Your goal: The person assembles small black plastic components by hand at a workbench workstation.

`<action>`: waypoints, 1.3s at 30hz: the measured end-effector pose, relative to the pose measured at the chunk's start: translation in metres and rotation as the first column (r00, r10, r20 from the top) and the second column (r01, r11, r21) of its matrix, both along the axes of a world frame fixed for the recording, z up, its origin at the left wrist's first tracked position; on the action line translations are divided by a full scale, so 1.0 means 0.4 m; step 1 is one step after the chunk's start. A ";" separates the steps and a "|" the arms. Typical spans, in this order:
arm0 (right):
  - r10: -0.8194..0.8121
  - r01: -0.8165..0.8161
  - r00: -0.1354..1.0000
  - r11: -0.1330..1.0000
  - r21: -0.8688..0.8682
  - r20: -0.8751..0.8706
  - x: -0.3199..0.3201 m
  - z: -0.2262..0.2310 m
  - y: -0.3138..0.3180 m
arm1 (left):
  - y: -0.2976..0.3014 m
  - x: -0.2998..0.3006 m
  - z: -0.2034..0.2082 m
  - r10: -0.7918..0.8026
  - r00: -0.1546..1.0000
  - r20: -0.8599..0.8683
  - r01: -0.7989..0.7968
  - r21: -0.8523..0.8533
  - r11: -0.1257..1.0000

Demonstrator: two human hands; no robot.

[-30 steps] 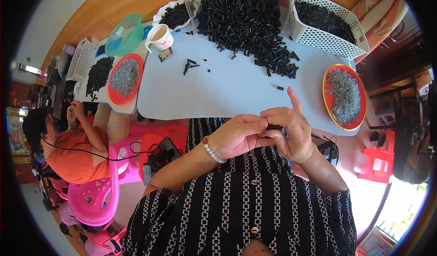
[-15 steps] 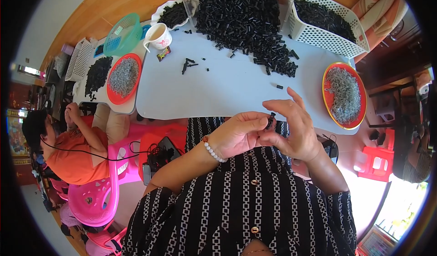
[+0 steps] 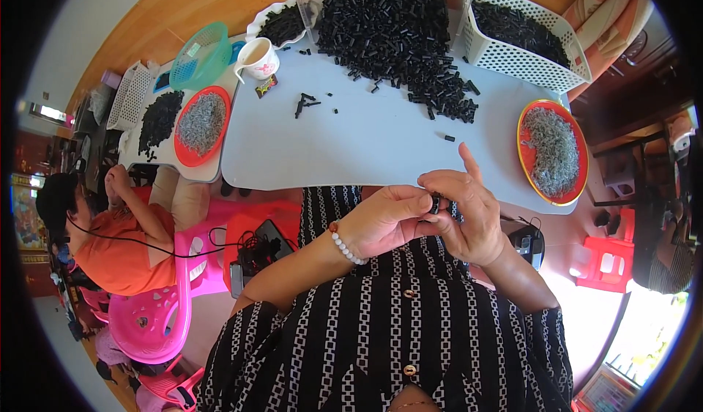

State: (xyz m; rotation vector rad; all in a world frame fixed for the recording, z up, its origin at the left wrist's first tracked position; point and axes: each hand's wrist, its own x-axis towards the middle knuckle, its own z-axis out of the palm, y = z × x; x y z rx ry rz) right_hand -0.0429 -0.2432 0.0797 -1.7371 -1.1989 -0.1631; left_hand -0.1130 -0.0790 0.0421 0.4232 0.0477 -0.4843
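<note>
A small black plastic part (image 3: pixel 435 204) is pinched between my two hands, just in front of the table's near edge. My left hand (image 3: pixel 392 218) is closed on it with thumb and fingertips. From the other side my right hand (image 3: pixel 470 218) grips it between thumb and index finger, while another finger points up. My fingers cover much of the part, so its exact shape is unclear. Beyond my hands, one short black tube (image 3: pixel 449 138) lies alone on the pale table (image 3: pixel 293 159). A large heap of similar black tubes (image 3: pixel 384 31) covers the table's far middle.
Small silvery pieces fill a red plate (image 3: pixel 584 166) at right and another red plate (image 3: pixel 192 161) at left. Black parts fill a white perforated basket (image 3: pixel 527 73). A cup (image 3: pixel 257 59) stands far left near a few loose parts (image 3: pixel 304 104). Another person (image 3: pixel 117 247) sits at left.
My right index finger has come down and closed with the thumb on the black part. Both hands stay in nearly the same place.
</note>
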 end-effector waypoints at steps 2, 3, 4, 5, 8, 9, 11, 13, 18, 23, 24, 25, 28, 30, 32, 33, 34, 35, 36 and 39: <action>-0.004 0.005 1.000 1.000 0.008 -0.005 -0.004 0.000 0.004 | 0.001 -0.002 -0.003 0.002 1.000 0.005 -0.002 -0.016 1.000; -0.006 0.006 1.000 1.000 0.009 -0.003 -0.003 -0.003 0.005 | 0.000 -0.003 -0.004 0.001 1.000 0.006 -0.001 -0.015 1.000; -0.004 0.004 1.000 1.000 0.016 0.014 -0.002 -0.009 0.005 | 0.000 -0.004 -0.005 0.013 1.000 0.003 -0.013 -0.014 1.000; -0.003 0.002 1.000 1.000 0.022 0.031 -0.001 -0.014 0.006 | 0.001 -0.005 -0.007 0.026 1.000 -0.001 -0.026 -0.013 1.000; 0.002 -0.001 0.999 1.000 -0.028 0.036 0.000 -0.018 0.004 | 0.000 0.000 -0.013 0.039 0.999 -0.014 -0.040 -0.063 0.997; 0.002 -0.001 0.999 1.000 -0.027 0.037 0.000 -0.016 0.004 | 0.002 0.003 -0.013 0.039 0.999 -0.012 -0.039 -0.063 0.997; -0.032 0.031 0.999 0.995 -0.099 -0.006 0.002 -0.011 0.006 | 0.008 0.010 -0.011 0.043 0.998 -0.047 -0.045 -0.043 0.998; -0.068 0.063 0.997 0.990 -0.129 -0.034 0.005 -0.015 0.008 | 0.008 0.019 0.000 0.078 0.995 -0.063 -0.077 0.021 0.997; -0.102 0.100 0.995 0.983 -0.153 -0.005 0.052 -0.024 0.002 | 0.014 0.048 0.011 0.147 0.989 -0.023 -0.133 0.306 0.943; -0.389 0.397 0.915 0.915 -0.066 0.112 0.277 0.017 -0.008 | 0.050 0.131 -0.025 0.130 0.931 0.342 -0.364 0.837 0.409; -0.477 0.483 0.869 0.876 -0.017 0.130 0.330 0.040 -0.015 | 0.053 0.156 -0.045 0.090 0.896 0.435 -0.440 0.841 0.313; -0.520 0.525 0.836 0.851 0.021 0.177 0.380 0.067 -0.009 | 0.057 0.180 -0.058 0.050 0.875 0.482 -0.482 0.858 0.176; -0.578 0.608 0.770 0.793 -0.037 0.270 0.538 0.093 -0.030 | 0.046 0.259 -0.079 -0.047 0.804 0.593 -0.594 0.797 -0.105; -0.630 0.720 0.676 0.676 -0.158 0.383 0.569 0.086 -0.041 | 0.033 0.303 -0.087 -0.087 0.773 0.629 -0.631 0.745 -0.216; -0.643 0.765 0.607 0.633 -0.123 0.467 0.561 0.093 -0.049 | 0.032 0.333 -0.104 -0.141 0.767 0.626 -0.638 0.724 -0.262; -0.615 0.733 0.633 0.672 -0.109 0.470 0.547 0.091 -0.061 | 0.033 0.340 -0.110 -0.186 0.766 0.615 -0.639 0.699 -0.320; -0.601 0.709 0.686 0.680 -0.188 0.411 0.528 0.085 -0.086 | 0.034 0.341 -0.111 -0.189 0.764 0.616 -0.642 0.700 -0.313; -0.588 0.677 0.731 0.688 -0.262 0.346 0.504 0.079 -0.111 | 0.037 0.341 -0.111 -0.244 0.766 0.595 -0.641 0.682 -0.351; -0.582 0.669 0.743 0.647 -0.366 0.330 0.466 0.086 -0.125 | 0.044 0.338 -0.111 -0.294 0.768 0.569 -0.640 0.661 -0.392; -0.496 0.669 0.735 0.419 -0.614 0.463 0.383 0.043 -0.220 | 0.051 0.331 -0.127 -0.331 0.722 0.607 -0.689 0.592 -0.417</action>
